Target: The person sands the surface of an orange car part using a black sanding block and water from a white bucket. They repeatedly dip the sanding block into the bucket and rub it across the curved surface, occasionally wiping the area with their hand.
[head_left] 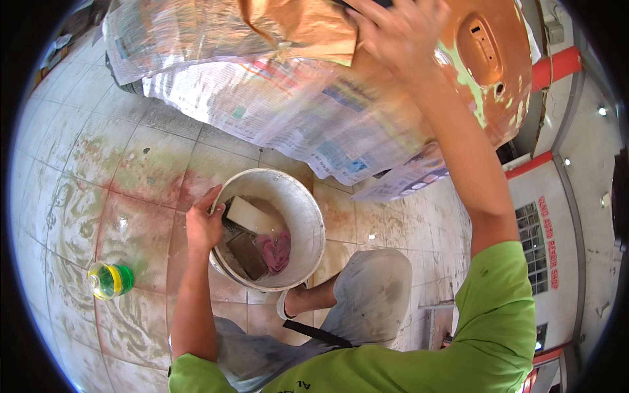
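Observation:
My left hand is closed on the near-left rim of a white bucket. Murky water, a pale rectangular block, a dark brown block and a wet pink cloth are inside. Stretched up and forward, my right hand is over an orange car panel with patches of pale green filler. Slightly blurred, its fingers press on a dark flat pad, cut off by the top edge of the view.
Newspaper sheets and crumpled orange-brown paper drape the car body. A bottle of green liquid with a yellow band stands on wet, stained floor tiles at left. My bent knee is close to the bucket. Shop walls rise at right.

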The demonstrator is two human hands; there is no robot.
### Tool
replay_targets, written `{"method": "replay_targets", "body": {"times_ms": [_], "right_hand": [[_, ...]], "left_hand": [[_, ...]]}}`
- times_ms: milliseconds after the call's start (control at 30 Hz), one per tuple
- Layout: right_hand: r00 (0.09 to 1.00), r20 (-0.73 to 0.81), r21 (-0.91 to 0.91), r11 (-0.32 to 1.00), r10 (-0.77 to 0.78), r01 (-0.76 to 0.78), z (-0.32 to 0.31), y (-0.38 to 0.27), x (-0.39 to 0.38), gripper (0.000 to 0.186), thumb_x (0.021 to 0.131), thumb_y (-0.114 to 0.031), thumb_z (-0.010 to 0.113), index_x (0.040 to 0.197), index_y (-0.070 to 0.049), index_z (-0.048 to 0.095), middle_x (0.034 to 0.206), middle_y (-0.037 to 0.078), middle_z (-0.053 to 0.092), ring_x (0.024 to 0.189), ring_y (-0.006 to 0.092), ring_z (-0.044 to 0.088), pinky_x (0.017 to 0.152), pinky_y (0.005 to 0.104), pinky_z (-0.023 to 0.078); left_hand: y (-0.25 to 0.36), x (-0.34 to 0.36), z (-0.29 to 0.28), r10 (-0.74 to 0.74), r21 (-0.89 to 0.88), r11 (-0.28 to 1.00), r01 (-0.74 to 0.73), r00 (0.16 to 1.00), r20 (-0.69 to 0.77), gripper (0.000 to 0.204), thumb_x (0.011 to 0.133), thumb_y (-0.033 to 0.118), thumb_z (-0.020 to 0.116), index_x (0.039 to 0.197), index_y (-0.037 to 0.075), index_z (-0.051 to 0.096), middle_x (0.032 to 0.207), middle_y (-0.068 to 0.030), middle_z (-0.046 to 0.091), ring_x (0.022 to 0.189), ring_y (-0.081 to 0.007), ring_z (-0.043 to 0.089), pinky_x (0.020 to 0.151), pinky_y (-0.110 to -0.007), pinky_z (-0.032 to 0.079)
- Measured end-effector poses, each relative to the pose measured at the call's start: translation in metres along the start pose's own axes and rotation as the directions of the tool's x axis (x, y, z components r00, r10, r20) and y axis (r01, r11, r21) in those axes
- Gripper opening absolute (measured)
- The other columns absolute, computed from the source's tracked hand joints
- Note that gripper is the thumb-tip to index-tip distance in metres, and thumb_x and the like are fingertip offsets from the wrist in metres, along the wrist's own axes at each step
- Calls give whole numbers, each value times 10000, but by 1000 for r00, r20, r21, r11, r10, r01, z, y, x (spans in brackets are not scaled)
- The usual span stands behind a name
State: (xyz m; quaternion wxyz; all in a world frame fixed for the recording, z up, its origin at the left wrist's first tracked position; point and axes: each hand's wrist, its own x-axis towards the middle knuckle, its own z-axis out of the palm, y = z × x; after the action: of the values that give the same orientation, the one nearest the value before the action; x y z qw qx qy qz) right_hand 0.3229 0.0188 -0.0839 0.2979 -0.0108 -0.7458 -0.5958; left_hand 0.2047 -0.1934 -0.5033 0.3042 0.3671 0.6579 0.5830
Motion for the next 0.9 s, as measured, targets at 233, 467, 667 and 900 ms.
{"method": "replay_targets", "body": {"times_ms": [233, 467, 667, 900], "right_hand": [[998, -54, 138, 990, -18, 25, -7, 60, -99, 474, 760, -323, 882, 1220, -415, 815, 1380, 13, 702, 1127, 259, 608, 921, 420, 410], [1000, 20, 93, 995, 19, -21, 6, 15, -10, 381, 813, -314, 817, 1191, -366, 820, 1406, 86, 653, 1103, 311, 620, 940, 468, 433], [993, -118, 85, 996, -8, 18, -4, 65, -104, 397, 773, -390, 865, 1169, -390, 824, 1239, 27, 720, 936, 267, 666, 825, 417, 455], [998, -54, 18, 1000, -10, 11, 4, 31, -47, 468, 765, -247, 857, 1209, -390, 810, 1294, 75, 689, 1091, 289, 655, 888, 421, 493]], "left_hand": [[-7, 3, -4, 1, -11, 1000, -1, 1000, 22, 478, 920, 9, 710, 1388, 102, 714, 1409, -191, 694, 1345, -316, 656, 1125, -393, 504], [-13, 1, -2, -3, -60, 998, 4, 1000, 19, 461, 925, 6, 706, 1379, 79, 715, 1396, -209, 698, 1336, -312, 663, 1120, -387, 508], [-5, -3, 2, -3, 16, 1000, 4, 999, -40, 467, 921, 4, 717, 1379, 97, 716, 1388, -183, 706, 1312, -319, 677, 1087, -390, 528], [-12, 0, -5, 19, -65, 998, -20, 1000, -15, 452, 920, 8, 720, 1363, 96, 727, 1390, -169, 709, 1308, -309, 682, 1070, -390, 536]]}}
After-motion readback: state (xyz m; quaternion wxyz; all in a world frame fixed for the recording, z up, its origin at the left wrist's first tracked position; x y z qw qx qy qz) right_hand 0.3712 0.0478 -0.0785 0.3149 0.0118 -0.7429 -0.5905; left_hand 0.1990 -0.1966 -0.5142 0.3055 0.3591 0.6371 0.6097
